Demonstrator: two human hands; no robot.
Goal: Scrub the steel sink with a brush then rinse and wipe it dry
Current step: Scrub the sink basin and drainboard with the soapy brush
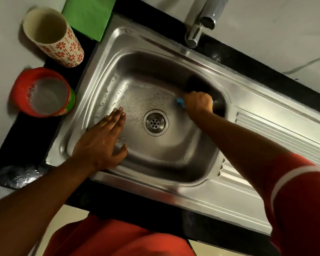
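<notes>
The right hand (199, 103) is closed around the blue handle of a scrubbing brush (196, 85), and the dark bristles, which look blurred, are against the far wall of the steel sink (174, 159) basin, just beyond the knuckles. The left hand (103, 139) lies flat with its fingers straight and together, thumb spread to the side; it presses on the near-left slope of the basin and holds nothing. Between the two hands, a little nearer to the right one, sits the round drain strainer (155, 122), and the basin floor around it is wet with soapy drops. To the left of the left hand, on the black counter (26, 137), stands a red plastic container (42, 93) with some liquid inside. Beyond it is a tall cup with red flower pattern (54, 37), and next to that a green cloth (89, 15). Beyond the right hand the chrome faucet (201, 23) rises from the sink rim. To the right of this hand the ribbed drainboard (284, 133) extends.
</notes>
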